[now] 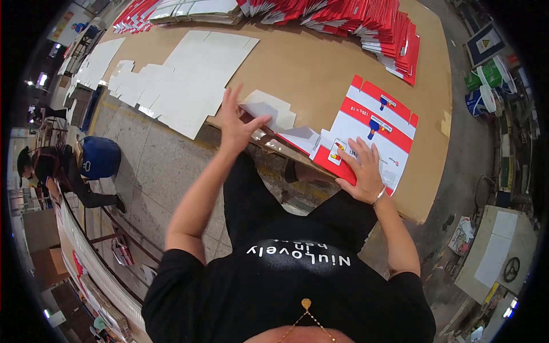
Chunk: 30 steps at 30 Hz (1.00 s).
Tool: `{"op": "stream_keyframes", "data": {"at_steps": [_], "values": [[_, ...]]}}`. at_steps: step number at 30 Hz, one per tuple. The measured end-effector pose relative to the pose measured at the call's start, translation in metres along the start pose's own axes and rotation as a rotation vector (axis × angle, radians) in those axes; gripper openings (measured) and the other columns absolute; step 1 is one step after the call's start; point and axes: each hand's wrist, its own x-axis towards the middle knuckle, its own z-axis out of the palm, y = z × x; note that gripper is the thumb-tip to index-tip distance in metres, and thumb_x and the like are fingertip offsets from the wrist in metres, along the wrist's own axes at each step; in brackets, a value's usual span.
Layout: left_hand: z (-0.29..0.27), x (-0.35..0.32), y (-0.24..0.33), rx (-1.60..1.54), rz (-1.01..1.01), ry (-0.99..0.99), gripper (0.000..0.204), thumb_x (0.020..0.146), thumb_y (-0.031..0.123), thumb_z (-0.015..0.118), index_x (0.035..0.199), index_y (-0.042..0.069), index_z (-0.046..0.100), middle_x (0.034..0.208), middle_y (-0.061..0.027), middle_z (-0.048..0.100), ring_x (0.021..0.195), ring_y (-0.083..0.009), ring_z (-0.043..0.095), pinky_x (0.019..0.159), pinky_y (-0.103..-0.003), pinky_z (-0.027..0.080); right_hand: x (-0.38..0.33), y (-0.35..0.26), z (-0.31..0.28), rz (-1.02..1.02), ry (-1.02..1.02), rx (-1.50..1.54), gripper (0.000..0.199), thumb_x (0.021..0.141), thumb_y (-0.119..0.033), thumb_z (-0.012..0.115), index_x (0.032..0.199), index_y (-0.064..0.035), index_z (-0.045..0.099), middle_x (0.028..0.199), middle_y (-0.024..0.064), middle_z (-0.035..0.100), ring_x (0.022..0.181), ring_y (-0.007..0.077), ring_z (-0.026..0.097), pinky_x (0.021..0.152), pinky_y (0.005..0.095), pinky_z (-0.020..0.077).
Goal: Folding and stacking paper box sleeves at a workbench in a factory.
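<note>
A flat red-and-white printed carton [396, 150] lies at the front edge of the cardboard-covered table. Its left end has a raised, folded part with a pale inner side [298, 137]. My right hand [363, 170] rests on the printed face with its fingers stretched out, pressing near the lower edge. My left hand [235, 127] is at the raised left end, fingers up and thumb spread away from them, nothing gripped. Its thumb overlaps a pale flap [262, 111]; whether it touches is hard to tell.
Unprinted-side-up carton blanks [191, 71] overlap on the left of the table [297, 57]. Fanned stacks of red-and-white folded cartons [394, 37] line the far side, beside a pale stack [194, 8]. On the floor at left stand a blue barrel [102, 157] and another person [68, 171].
</note>
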Motion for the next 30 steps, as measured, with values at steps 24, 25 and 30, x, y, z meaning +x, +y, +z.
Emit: {"op": "stream_keyframes", "data": {"at_steps": [24, 25, 30], "values": [[0.05, -0.002, 0.018, 0.137, 0.48, -0.581, 0.062, 0.096, 0.052, 0.049, 0.152, 0.025, 0.04, 0.158, -0.0234, 0.025, 0.143, -0.0514, 0.022, 0.118, -0.06, 0.019, 0.01, -0.013, 0.001, -0.094, -0.026, -0.032, 0.057, 0.089, -0.023, 0.066, 0.143, -0.0309, 0.052, 0.152, 0.0151, 0.04, 0.14, 0.0397, 0.036, 0.115, 0.0588, 0.0239], [0.051, -0.002, 0.019, 0.24, 0.498, -0.583, 0.06, 0.097, 0.051, 0.048, 0.151, 0.025, 0.041, 0.158, -0.0228, 0.025, 0.143, -0.051, 0.022, 0.118, -0.059, 0.019, 0.011, -0.013, 0.002, -0.102, -0.025, -0.047, 0.056, 0.089, -0.024, 0.067, 0.143, -0.0322, 0.053, 0.152, 0.0151, 0.04, 0.14, 0.0395, 0.036, 0.115, 0.0587, 0.0241], [0.06, -0.014, 0.021, 0.389, 0.538, -0.564, 0.057, 0.098, 0.049, 0.049, 0.15, 0.027, 0.042, 0.157, -0.0219, 0.027, 0.143, -0.0502, 0.023, 0.119, -0.059, 0.017, 0.007, -0.015, 0.003, -0.104, -0.033, -0.065, 0.054, 0.089, -0.027, 0.067, 0.14, -0.0363, 0.055, 0.152, 0.0145, 0.04, 0.139, 0.0388, 0.036, 0.114, 0.0582, 0.024]]}}
